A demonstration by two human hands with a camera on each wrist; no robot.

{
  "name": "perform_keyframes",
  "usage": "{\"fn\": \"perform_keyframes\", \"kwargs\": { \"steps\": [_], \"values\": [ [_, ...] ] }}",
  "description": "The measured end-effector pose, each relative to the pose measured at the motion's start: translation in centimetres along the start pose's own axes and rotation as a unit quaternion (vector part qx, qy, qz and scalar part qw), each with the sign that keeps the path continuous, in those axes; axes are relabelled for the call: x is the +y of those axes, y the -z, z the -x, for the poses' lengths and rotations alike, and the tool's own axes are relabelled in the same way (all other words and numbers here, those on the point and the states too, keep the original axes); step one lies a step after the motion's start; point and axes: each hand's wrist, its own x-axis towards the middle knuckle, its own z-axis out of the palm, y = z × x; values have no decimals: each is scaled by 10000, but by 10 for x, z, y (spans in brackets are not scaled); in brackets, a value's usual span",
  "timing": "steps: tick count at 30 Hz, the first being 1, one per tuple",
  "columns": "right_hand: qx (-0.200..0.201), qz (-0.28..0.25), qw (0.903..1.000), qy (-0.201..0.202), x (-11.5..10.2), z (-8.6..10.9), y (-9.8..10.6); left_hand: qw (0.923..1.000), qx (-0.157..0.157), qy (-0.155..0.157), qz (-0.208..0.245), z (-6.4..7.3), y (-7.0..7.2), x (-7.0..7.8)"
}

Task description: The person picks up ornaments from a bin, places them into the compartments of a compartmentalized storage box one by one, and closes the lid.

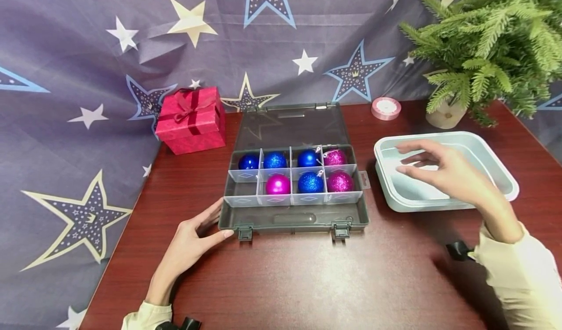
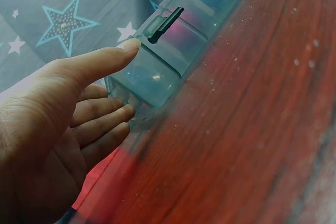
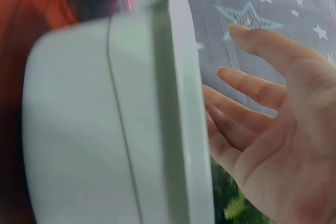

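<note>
A grey see-through divider box [image 1: 294, 217] lies with its lid [image 1: 291, 127] raised at the back. Its back row holds a glossy dark blue ball [image 1: 248, 162], a blue glitter ball [image 1: 275, 159], a satin blue ball [image 1: 308, 158] and a magenta glitter ball [image 1: 335, 157]. The three right compartments of the row in front hold a satin pink ball [image 1: 278, 184], a blue glitter ball [image 1: 311, 181] and a magenta glitter ball [image 1: 340, 181]. My left hand [image 1: 190, 239] touches the box's front left corner with fairly straight fingers. Over the pale basin [image 1: 448, 205], my right hand [image 1: 454, 171] holds nothing, fingers loosely spread.
A red gift box [image 1: 190, 127] with a bow stands at the back left. Behind the basin are a pink ribbon roll [image 1: 386, 108] and a small artificial fir tree [image 1: 487, 47] on a wooden base. A star-patterned cloth [image 1: 281, 42] hangs along the table's back edge.
</note>
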Motion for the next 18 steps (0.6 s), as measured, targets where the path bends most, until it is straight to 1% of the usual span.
{"fn": "perform_keyframes", "kwargs": {
  "steps": [2, 3, 7, 9, 11, 12, 14, 18],
  "values": [
    [46, -52, 9999, -137, 6, 7, 9, 10000, -5, 1, 15, 0, 0, 0],
    [93, -53, 9996, -268, 9, 9, 13, 10000, -4, -3, 27, 0, 0, 0],
    [215, 30, 9979, -609, 17, 20, 25, 10000, -3, -47, 70, 0, 0, -1],
    [299, 248, 9962, -778, 20, 25, 31, 10000, 4, -67, 62, 0, 0, -1],
    [309, 503, 9944, -875, 24, 29, 38, 10000, 6, -65, 42, 0, 0, -1],
    [294, 654, 9925, -988, 25, 31, 41, 10000, 6, -59, 26, 0, 0, -1],
    [177, 986, 9882, -1159, 29, 34, 47, 10000, 8, -53, 17, 0, -1, -1],
    [-112, 1454, 9804, -1328, 36, 38, 59, 10000, 3, -48, 55, 0, -1, 0]
  ]
}}
